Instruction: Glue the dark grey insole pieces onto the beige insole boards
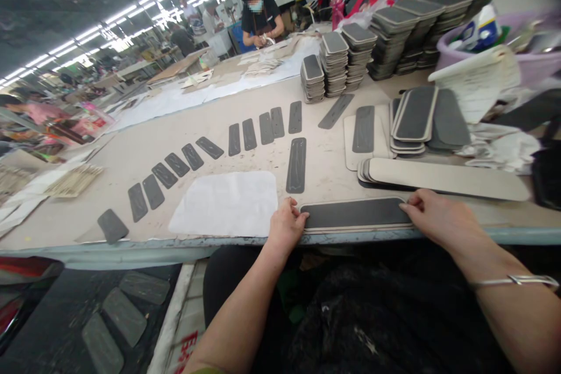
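A long dark grey panel [355, 214] with rounded corners lies along the table's front edge, on a beige piece of about the same shape. My left hand [284, 223] pinches its left end between thumb and fingers. At the other end, my right hand [432, 213] grips the right corner the same way. Just beyond the panel lies a smaller grey strip [297, 165] with shiny streaks. Beside my left hand is a white sheet [228, 204]. Several long beige pieces [447, 178] lie stacked behind my right hand.
Several small grey pieces [164, 175] form a curved row across the table [197, 120]. Stacks of pieces [335, 64] stand at the back right, near a purple basin [537, 67]. A co-worker [258, 11] handles something across the table. More grey pieces [125, 315] lie below left.
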`<state>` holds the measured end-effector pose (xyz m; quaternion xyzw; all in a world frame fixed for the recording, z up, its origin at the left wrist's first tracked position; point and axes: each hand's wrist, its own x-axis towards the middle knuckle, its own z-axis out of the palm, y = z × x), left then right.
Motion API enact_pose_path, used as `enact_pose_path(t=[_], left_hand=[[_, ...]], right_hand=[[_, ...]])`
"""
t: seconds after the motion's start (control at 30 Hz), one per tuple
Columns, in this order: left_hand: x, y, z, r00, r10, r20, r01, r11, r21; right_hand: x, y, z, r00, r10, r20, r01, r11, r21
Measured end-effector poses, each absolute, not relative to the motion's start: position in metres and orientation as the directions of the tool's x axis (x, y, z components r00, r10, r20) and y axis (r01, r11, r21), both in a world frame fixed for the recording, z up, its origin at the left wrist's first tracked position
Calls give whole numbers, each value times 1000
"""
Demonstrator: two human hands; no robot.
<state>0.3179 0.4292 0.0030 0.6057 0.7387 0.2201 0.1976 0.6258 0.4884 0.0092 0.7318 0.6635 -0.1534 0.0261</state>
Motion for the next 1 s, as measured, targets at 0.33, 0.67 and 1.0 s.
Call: enact_pose_path(t=[0.33,0.67,1.0], left_hand=[[310,416,13,60,959,278,888,-178,424],[330,407,-4,485,874,37,861,-484,154],[330,411,-3,467,884,38,859,-463,220]], right_hand=[[627,490,4,47,974,-223,980,-88,-176],[631,486,14,159,970,-184,963,-194,-189],[553,432,24,-640,755,142,687,645,-336]])
